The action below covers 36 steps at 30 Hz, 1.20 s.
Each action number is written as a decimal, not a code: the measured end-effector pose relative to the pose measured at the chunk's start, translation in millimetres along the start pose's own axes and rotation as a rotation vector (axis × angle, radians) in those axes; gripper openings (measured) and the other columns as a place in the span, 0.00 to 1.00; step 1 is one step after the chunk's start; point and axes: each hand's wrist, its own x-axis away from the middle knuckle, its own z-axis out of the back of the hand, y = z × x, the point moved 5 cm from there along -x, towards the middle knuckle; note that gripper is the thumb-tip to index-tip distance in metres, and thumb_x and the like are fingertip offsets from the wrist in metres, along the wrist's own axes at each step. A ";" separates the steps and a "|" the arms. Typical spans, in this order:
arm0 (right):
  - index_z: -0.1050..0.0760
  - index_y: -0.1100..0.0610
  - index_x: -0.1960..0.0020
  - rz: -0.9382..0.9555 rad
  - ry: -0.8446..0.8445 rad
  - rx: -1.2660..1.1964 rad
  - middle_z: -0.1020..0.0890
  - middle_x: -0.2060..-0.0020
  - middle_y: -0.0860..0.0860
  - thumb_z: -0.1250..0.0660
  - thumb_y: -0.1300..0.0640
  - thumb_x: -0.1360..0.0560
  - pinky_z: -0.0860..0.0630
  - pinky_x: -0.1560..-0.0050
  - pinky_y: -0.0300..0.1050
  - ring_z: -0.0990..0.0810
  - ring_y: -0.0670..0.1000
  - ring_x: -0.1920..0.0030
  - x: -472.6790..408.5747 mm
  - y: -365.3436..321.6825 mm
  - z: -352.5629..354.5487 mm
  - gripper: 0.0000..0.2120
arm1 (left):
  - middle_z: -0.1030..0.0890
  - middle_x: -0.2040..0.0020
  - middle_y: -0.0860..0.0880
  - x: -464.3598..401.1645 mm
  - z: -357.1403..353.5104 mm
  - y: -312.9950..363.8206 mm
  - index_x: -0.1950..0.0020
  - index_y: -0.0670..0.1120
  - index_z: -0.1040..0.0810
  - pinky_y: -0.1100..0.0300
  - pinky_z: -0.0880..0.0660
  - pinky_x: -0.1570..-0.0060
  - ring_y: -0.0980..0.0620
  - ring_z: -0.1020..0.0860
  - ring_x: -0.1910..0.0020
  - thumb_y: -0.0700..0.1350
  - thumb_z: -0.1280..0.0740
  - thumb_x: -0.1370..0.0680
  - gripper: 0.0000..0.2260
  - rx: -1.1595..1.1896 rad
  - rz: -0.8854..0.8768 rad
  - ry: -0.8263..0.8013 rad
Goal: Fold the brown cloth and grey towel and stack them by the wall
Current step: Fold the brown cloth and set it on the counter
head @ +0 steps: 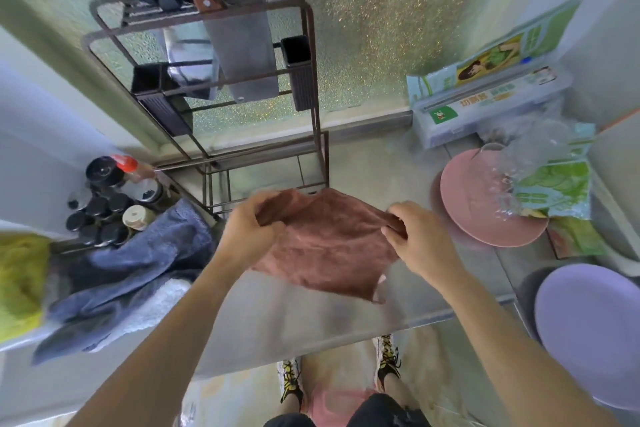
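Note:
The brown cloth [325,246] hangs spread between both hands above the steel counter [311,319], its lower edge drooping toward the counter. My left hand [251,227] pinches its upper left corner. My right hand [415,236] grips its upper right corner. The grey towel [138,263] lies crumpled at the left of the counter, over a white cloth, apart from both hands.
A dark metal knife rack [242,80] with cleavers stands against the frosted window behind the cloth. Spice jars [107,204] cluster at the left. A pink plate [485,204], plastic wrap boxes [485,94] and bags sit right; a purple plate [588,333] lies at the near right. A yellow cloth [20,281] is far left.

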 end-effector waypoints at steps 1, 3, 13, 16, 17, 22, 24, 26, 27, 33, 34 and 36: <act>0.22 0.56 0.53 0.035 0.044 -0.017 0.19 0.61 0.52 0.28 0.59 0.28 0.27 0.60 0.49 0.21 0.58 0.60 -2.2 -9.3 15.3 0.06 | 0.15 0.53 0.55 6.8 12.6 12.4 0.48 0.57 0.20 0.67 0.24 0.48 0.60 0.18 0.52 0.32 0.28 0.32 0.22 0.007 -0.046 0.033; 0.21 0.56 0.51 0.115 0.136 -0.051 0.16 0.59 0.51 0.26 0.60 0.29 0.29 0.59 0.44 0.19 0.56 0.59 -4.7 -28.4 43.6 0.09 | 0.15 0.57 0.55 19.5 34.4 34.0 0.51 0.54 0.19 0.70 0.25 0.52 0.61 0.19 0.56 0.31 0.27 0.30 0.18 0.048 -0.113 0.094; 0.20 0.49 0.55 0.193 -0.050 0.027 0.17 0.59 0.44 0.27 0.66 0.35 0.23 0.58 0.45 0.20 0.49 0.56 44.4 -21.5 -8.9 0.15 | 0.15 0.61 0.59 79.3 27.0 -41.9 0.59 0.54 0.17 0.62 0.23 0.60 0.61 0.18 0.63 0.37 0.24 0.34 0.11 -0.412 -0.094 0.050; 0.19 0.48 0.53 0.091 -0.254 0.096 0.16 0.57 0.44 0.27 0.63 0.33 0.22 0.56 0.47 0.19 0.52 0.53 71.3 5.8 -63.1 0.12 | 0.15 0.59 0.58 97.1 -7.0 -91.9 0.58 0.54 0.15 0.58 0.21 0.56 0.53 0.17 0.58 0.40 0.26 0.34 0.10 -0.546 0.000 -0.136; 0.19 0.48 0.52 0.065 -0.318 0.109 0.16 0.55 0.44 0.28 0.61 0.31 0.22 0.54 0.46 0.19 0.51 0.52 81.1 13.7 -77.9 0.11 | 0.15 0.58 0.59 105.0 -17.4 -102.8 0.57 0.55 0.15 0.56 0.21 0.54 0.53 0.17 0.57 0.42 0.28 0.32 0.09 -0.550 0.026 -0.190; 0.19 0.48 0.49 0.017 -0.402 0.088 0.17 0.54 0.43 0.31 0.56 0.25 0.26 0.53 0.41 0.19 0.49 0.51 100.9 34.8 -103.2 0.07 | 0.14 0.55 0.60 125.2 -29.7 -135.4 0.59 0.63 0.17 0.61 0.24 0.53 0.58 0.18 0.55 0.48 0.29 0.25 0.08 -0.424 0.171 -0.243; 0.19 0.48 0.51 -0.021 -0.356 0.043 0.17 0.57 0.44 0.30 0.57 0.26 0.26 0.55 0.42 0.19 0.48 0.54 88.9 34.3 -97.9 0.06 | 0.14 0.58 0.61 119.0 -21.0 -139.6 0.59 0.66 0.18 0.66 0.24 0.55 0.61 0.18 0.57 0.46 0.26 0.26 0.12 -0.334 0.215 -0.180; 0.18 0.49 0.52 -0.056 -0.287 -0.008 0.16 0.57 0.45 0.28 0.58 0.28 0.25 0.55 0.44 0.18 0.50 0.55 67.9 31.0 -91.5 0.07 | 0.13 0.60 0.57 104.9 -11.3 -139.3 0.57 0.59 0.17 0.61 0.21 0.54 0.61 0.17 0.58 0.43 0.26 0.26 0.09 -0.280 0.255 -0.112; 0.18 0.50 0.51 -0.062 -0.248 -0.031 0.15 0.57 0.46 0.27 0.58 0.29 0.24 0.54 0.46 0.17 0.51 0.54 55.0 28.3 -88.5 0.08 | 0.14 0.60 0.56 95.1 -6.0 -137.9 0.56 0.56 0.16 0.58 0.20 0.53 0.59 0.17 0.58 0.43 0.26 0.25 0.06 -0.269 0.265 -0.064; 0.20 0.54 0.45 -0.097 -0.110 -0.031 0.15 0.50 0.51 0.29 0.59 0.27 0.21 0.47 0.51 0.17 0.56 0.48 -22.2 17.0 -97.3 0.11 | 0.16 0.60 0.53 27.9 5.7 -123.2 0.50 0.49 0.19 0.55 0.21 0.55 0.49 0.17 0.57 0.46 0.30 0.22 0.03 -0.358 0.235 0.174; 0.20 0.53 0.45 -0.107 -0.110 -0.017 0.15 0.50 0.52 0.29 0.58 0.27 0.21 0.48 0.52 0.17 0.57 0.49 -31.8 17.8 -103.5 0.11 | 0.15 0.58 0.51 18.0 4.6 -123.6 0.48 0.49 0.19 0.53 0.21 0.55 0.46 0.17 0.55 0.47 0.31 0.22 0.04 -0.391 0.241 0.187; 0.21 0.53 0.44 -0.118 -0.145 0.023 0.16 0.50 0.52 0.30 0.58 0.26 0.21 0.49 0.51 0.18 0.57 0.48 -43.8 21.3 -119.5 0.11 | 0.15 0.54 0.46 2.9 -2.9 -131.3 0.46 0.49 0.20 0.49 0.21 0.53 0.41 0.18 0.52 0.48 0.32 0.22 0.06 -0.487 0.272 0.165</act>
